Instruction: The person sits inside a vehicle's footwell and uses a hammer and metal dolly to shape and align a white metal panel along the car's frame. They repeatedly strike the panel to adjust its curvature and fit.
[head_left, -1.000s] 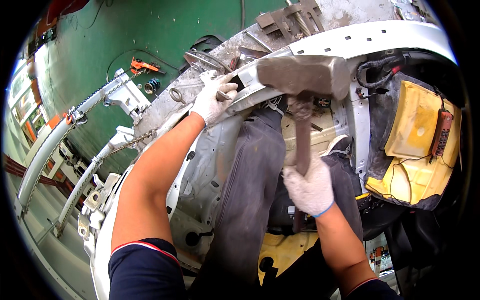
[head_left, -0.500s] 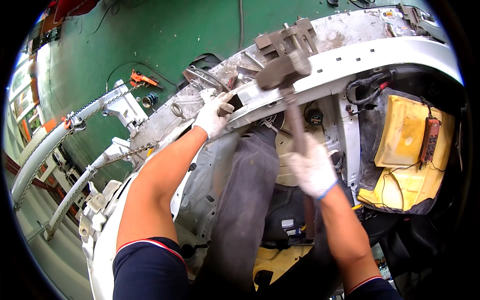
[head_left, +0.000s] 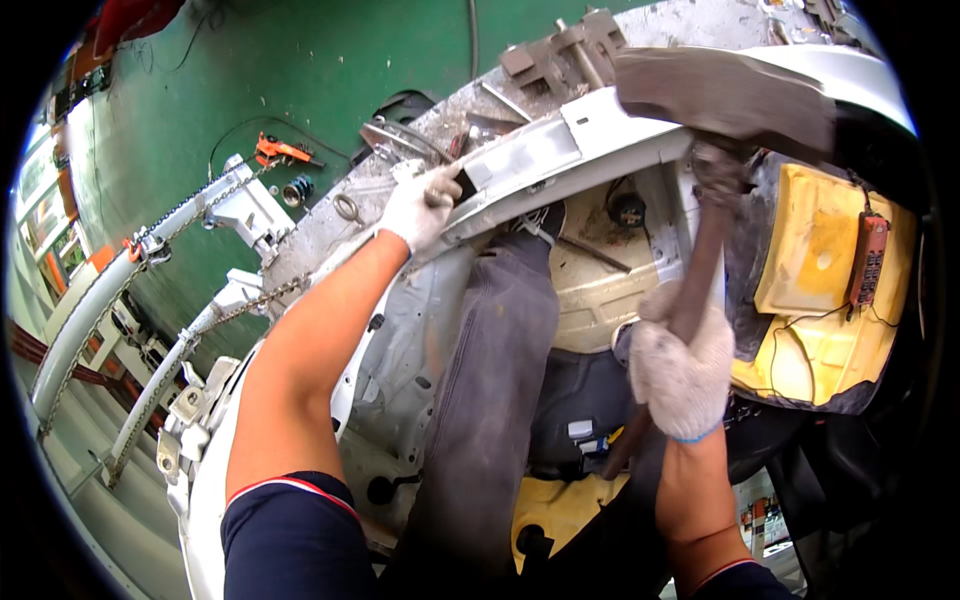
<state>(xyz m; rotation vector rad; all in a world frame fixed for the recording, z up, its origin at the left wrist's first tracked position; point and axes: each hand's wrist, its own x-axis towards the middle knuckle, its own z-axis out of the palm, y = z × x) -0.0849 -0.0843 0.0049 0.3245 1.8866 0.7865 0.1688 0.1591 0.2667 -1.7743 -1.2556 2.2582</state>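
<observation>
The right hand (head_left: pixel 685 365) is closed round the handle (head_left: pixel 703 255) of the hammer (head_left: pixel 725 100), maybe because it is heavy. The hammer is up over the white rail (head_left: pixel 610 155). The left hand (head_left: pixel 418 205) is at the rail, perhaps for balance. Its fingers bend; I cannot tell if they hold anything. The left arm (head_left: pixel 300 350) reaches forward.

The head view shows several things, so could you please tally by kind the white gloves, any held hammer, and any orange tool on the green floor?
White gloves: 2
Held hammer: 1
Orange tool: 1
Total: 4
</observation>
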